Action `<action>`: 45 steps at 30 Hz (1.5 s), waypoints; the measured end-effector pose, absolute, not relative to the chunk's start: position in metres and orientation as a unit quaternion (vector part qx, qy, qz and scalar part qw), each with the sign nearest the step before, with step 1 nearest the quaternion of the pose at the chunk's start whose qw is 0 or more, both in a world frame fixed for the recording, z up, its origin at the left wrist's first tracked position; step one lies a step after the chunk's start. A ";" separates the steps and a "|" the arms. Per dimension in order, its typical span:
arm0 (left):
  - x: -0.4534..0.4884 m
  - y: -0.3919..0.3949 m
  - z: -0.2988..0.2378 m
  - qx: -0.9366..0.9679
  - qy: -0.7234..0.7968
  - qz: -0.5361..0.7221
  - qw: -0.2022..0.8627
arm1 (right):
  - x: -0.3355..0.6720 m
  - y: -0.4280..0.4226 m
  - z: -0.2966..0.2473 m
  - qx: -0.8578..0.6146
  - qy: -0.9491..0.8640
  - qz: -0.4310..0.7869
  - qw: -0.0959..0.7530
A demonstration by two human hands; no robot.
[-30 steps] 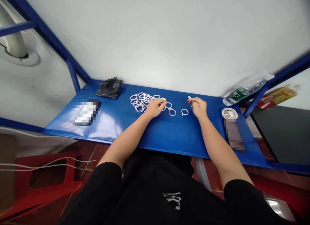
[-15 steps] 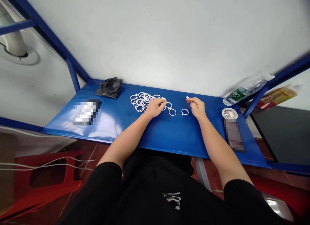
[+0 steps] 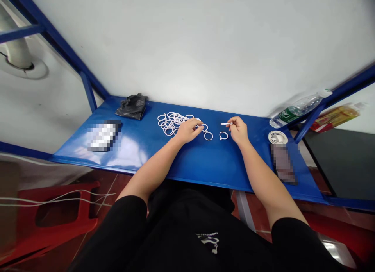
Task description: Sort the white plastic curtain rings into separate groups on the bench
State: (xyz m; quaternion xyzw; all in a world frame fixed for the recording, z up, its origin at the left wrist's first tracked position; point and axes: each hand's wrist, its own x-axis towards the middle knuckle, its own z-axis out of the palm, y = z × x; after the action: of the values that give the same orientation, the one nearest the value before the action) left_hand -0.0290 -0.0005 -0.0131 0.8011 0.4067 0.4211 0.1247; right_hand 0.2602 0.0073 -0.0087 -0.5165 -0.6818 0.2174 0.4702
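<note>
My right hand [image 3: 238,129] pinches a white plastic ring [image 3: 225,124], seen edge-on, between thumb and fingers. Just below it, a loose white ring with a small tab [image 3: 224,135] lies flat on the blue table [image 3: 205,162]. My left hand [image 3: 189,131] rests over the right side of a pile of similar white rings [image 3: 170,123], thumb and fingers slightly apart. Its fingertips are close to two adjoining rings [image 3: 208,136]; whether they touch them I cannot tell. Part of the pile is hidden under this hand.
A crumpled black plastic bag [image 3: 133,106] and a blurred-out item [image 3: 104,135] lie at left. At right are a leaning water bottle [image 3: 299,110], a coiled white cable [image 3: 277,137] and a blurred dark phone-like item [image 3: 283,162]. A white wall [image 3: 202,49] rises behind.
The ring in my right hand has turned and now sticks out to the left. My left hand's thumb and fingers have parted and reach slightly right. The loose rings lie as before.
</note>
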 end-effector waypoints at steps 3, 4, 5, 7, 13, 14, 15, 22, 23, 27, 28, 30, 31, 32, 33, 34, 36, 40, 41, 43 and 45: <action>-0.022 -0.006 -0.010 0.843 0.340 0.414 0.047 | 0.239 -0.009 -0.003 -0.478 -0.741 0.209 0.422; -0.019 -0.008 -0.009 0.853 0.321 0.410 0.028 | 0.233 -0.014 -0.001 -0.460 -0.765 0.199 0.405; -0.017 -0.009 -0.009 0.860 0.307 0.407 0.011 | 0.227 -0.019 0.000 -0.443 -0.784 0.191 0.391; -0.013 -0.009 -0.009 0.866 0.294 0.403 -0.013 | 0.220 -0.025 0.002 -0.424 -0.806 0.189 0.368; -0.019 -0.004 -0.008 0.862 0.311 0.399 -0.032 | 0.230 -0.019 0.005 -0.444 -0.792 0.191 0.373; -0.021 -0.003 -0.007 0.853 0.329 0.404 -0.029 | 0.235 -0.015 0.006 -0.455 -0.789 0.178 0.372; -0.024 -0.003 -0.005 0.840 0.355 0.410 -0.027 | 0.242 -0.011 0.006 -0.465 -0.791 0.163 0.363; -0.037 -0.005 0.007 0.717 0.519 0.463 -0.043 | 0.292 0.011 0.005 -0.480 -0.820 0.217 0.224; -0.036 -0.006 0.007 0.711 0.524 0.466 -0.050 | 0.295 0.012 0.005 -0.472 -0.823 0.237 0.209; -0.033 -0.006 0.004 0.714 0.528 0.457 -0.052 | 0.294 0.009 0.007 -0.452 -0.835 0.252 0.184; -0.032 -0.006 0.003 0.719 0.526 0.452 -0.046 | 0.292 0.008 0.007 -0.453 -0.836 0.248 0.184; -0.031 -0.006 0.002 0.732 0.516 0.443 -0.031 | 0.289 0.008 0.005 -0.460 -0.835 0.233 0.190; -0.030 -0.006 0.002 0.740 0.509 0.439 -0.024 | 0.287 0.009 0.004 -0.463 -0.835 0.224 0.196; -0.030 -0.006 0.001 0.749 0.500 0.435 -0.017 | 0.286 0.009 0.003 -0.466 -0.834 0.214 0.204; -0.029 -0.006 0.001 0.759 0.490 0.428 -0.012 | 0.284 0.009 0.003 -0.469 -0.832 0.204 0.215; -0.029 -0.007 0.001 0.771 0.479 0.420 -0.006 | 0.281 0.009 0.004 -0.471 -0.830 0.196 0.226; -0.026 -0.007 0.000 0.798 0.448 0.402 0.007 | 0.273 0.005 0.008 -0.475 -0.823 0.183 0.251; -0.017 -0.010 0.000 0.855 0.365 0.366 0.036 | 0.246 -0.015 0.024 -0.458 -0.812 0.193 0.307; -0.015 -0.011 0.000 0.865 0.345 0.362 0.038 | 0.239 -0.021 0.027 -0.446 -0.815 0.201 0.311; -0.011 -0.014 0.001 0.878 0.318 0.357 0.038 | 0.226 -0.031 0.031 -0.417 -0.831 0.216 0.297; -0.008 -0.017 0.001 0.884 0.305 0.350 0.042 | 0.218 -0.036 0.031 -0.399 -0.843 0.226 0.280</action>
State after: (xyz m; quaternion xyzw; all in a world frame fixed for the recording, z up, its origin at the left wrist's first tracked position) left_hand -0.0084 -0.0172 0.0015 0.8845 0.3054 0.3502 0.0420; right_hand 0.2183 -0.0362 0.0314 -0.3991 -0.8433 0.2258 0.2805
